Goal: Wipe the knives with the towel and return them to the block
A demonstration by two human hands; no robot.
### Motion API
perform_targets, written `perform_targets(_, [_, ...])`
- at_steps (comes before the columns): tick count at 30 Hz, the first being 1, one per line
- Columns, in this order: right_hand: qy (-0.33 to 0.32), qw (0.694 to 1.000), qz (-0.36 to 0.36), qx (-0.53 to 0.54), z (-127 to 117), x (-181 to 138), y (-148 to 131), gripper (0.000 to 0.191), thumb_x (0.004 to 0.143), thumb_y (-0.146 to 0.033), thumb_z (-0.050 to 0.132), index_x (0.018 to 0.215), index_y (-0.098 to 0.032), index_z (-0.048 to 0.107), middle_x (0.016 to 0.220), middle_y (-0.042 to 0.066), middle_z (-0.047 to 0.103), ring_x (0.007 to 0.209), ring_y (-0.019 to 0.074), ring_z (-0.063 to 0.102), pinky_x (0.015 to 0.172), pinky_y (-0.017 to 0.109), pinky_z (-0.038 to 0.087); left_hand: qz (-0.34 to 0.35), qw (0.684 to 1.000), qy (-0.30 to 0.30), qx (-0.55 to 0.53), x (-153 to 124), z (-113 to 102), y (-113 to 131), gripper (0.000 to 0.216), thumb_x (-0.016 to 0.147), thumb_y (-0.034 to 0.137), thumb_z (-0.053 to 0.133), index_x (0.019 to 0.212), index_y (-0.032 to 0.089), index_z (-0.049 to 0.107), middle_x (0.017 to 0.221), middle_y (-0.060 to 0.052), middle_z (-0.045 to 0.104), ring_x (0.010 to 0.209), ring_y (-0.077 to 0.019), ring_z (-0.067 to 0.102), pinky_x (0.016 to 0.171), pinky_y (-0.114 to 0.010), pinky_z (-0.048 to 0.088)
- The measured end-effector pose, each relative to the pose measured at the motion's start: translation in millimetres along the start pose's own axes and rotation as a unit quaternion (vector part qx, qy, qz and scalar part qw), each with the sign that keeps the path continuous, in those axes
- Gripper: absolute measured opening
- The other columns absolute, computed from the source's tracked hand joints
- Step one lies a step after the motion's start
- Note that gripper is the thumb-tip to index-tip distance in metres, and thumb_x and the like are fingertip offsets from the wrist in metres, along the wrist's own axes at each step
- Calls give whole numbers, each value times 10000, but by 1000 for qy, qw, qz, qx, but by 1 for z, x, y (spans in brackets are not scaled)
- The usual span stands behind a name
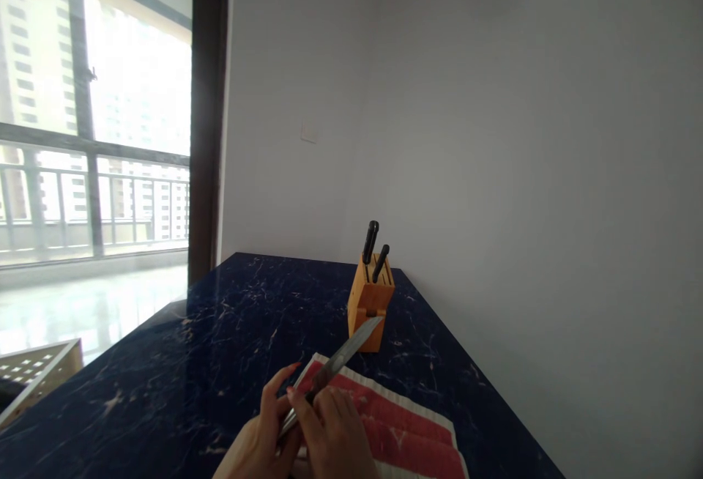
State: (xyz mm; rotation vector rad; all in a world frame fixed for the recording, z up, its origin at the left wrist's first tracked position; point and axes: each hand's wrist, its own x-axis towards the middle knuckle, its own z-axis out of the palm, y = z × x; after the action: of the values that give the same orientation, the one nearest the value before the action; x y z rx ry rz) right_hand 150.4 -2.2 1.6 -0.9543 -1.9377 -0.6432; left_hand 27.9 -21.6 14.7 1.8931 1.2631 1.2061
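A knife (pixel 351 347) is held above a red and white cloth (pixel 403 428), its bare blade slanting up and to the right. My left hand (pixel 263 428) grips the knife's lower end, with the index finger stretched out along its left side. My right hand (pixel 335 428) is closed on the knife just ahead of the left, its fingers curled at the base of the blade. Between the two hands, part of the lower end is hidden. The blade's tip overlaps the front of a wooden knife block (pixel 373 296) in this view; whether they touch I cannot tell.
Two black-handled knives (pixel 370 241) stand in the block. Everything rests on a dark blue marbled table (pixel 242 325), with a wall (pixel 494 230) along its right side. At the lower left is a pale crate with square holes (pixel 41 376). Large windows (pixel 137 98) are on the left.
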Motion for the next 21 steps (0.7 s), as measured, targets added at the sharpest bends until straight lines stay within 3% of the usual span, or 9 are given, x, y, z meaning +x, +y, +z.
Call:
perform_targets(5, [8,999,-34,-9,-4,6,7,227,865,-270,347,947,-268,558,654,16,508,591,176,488,594,312,387,21,1000,-13,14,1,0,-4,588,817,293,345,1297,213,14,1127,-99,588,1005,-193,567,865,-301,437])
perform_targets(9, [10,999,-37,-4,-10,11,12,361,890,-269,204,779,-229,545,592,20,488,583,183,475,639,336,372,45,998,-40,22,-1,3,-5,597,824,311,338,1302,202,-2,1180,-123,547,1069,-218,525,884,-315,431])
perform_targets(15, [-9,998,-67,2,-19,14,16,372,893,-235,174,837,-213,541,608,23,500,586,174,466,614,310,355,39,999,-11,9,-6,4,10,555,822,303,333,1297,214,59,1128,-108,573,1076,-218,514,898,-329,421])
perform_targets(18, [-2,997,-78,14,-23,16,18,369,888,-257,179,855,-206,542,610,26,497,584,179,459,596,313,350,37,999,-5,2,-8,1,17,561,818,334,350,1301,236,82,1109,-94,584,1034,-217,535,887,-326,426])
perform_targets(21, [18,997,-78,8,-22,15,19,347,884,-223,198,850,-215,543,604,22,491,582,176,456,588,307,346,18,999,-17,-38,-8,-2,25,555,827,427,327,1298,249,93,1094,-92,594,842,-202,603,760,-303,489])
